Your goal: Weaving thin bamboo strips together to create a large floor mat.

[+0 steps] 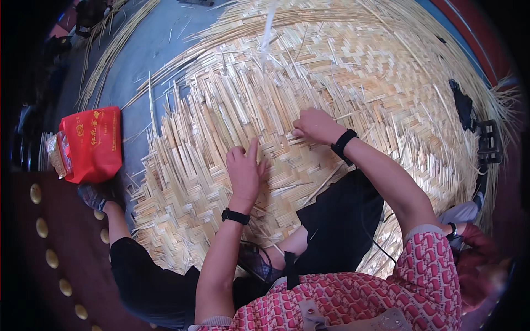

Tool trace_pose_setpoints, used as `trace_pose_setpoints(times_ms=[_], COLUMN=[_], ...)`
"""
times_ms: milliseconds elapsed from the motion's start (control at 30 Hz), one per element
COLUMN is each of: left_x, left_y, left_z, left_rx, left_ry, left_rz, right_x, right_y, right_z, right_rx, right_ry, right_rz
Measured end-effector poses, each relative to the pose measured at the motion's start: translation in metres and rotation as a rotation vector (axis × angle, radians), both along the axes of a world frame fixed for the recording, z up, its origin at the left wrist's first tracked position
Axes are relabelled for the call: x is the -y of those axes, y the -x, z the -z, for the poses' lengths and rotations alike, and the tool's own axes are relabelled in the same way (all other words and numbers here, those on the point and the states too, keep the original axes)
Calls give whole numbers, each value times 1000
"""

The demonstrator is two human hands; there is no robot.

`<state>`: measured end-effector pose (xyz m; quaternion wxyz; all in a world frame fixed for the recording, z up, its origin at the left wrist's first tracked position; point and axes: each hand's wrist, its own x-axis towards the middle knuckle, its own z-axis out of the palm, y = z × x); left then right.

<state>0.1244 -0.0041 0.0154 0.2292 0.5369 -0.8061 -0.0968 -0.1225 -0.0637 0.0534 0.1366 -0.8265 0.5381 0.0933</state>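
Observation:
A large mat (353,60) of pale, flat reed or bamboo strips spreads under both my hands, woven in a zigzag pattern. Loose strip ends (210,110) stick out from its far left edge. My left hand (245,171) rests low over the weave, index finger stretched forward and thumb apart, holding nothing I can see. Farther right, my right hand (317,127) has its fingers closed in a pinch on a thin strip that crosses the lengthwise ones. The fingertips partly hide where that strip enters the weave.
A red bag (94,144) with packets inside stands left of the mat. Long loose strips (113,52) lie on the blue-grey floor beyond it. Black items (462,105) rest on the mat's right side. Another person's sleeve (475,259) shows at lower right.

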Motion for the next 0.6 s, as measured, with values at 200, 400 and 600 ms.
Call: trace_pose_setpoints(times_ms=[200,400,600], left_x=[-8,14,32], left_y=[1,58,98], left_z=[9,-49,-6], left_rx=[306,429,-874], left_ry=[-3,-274,-676], left_rz=[214,338,-77], right_x=[-9,-6,2], right_y=[-22,72,69], right_z=[16,-51,-59], right_rx=[-52,138,1062], right_ry=[-42,-425,-430], right_rz=[67,306,705])
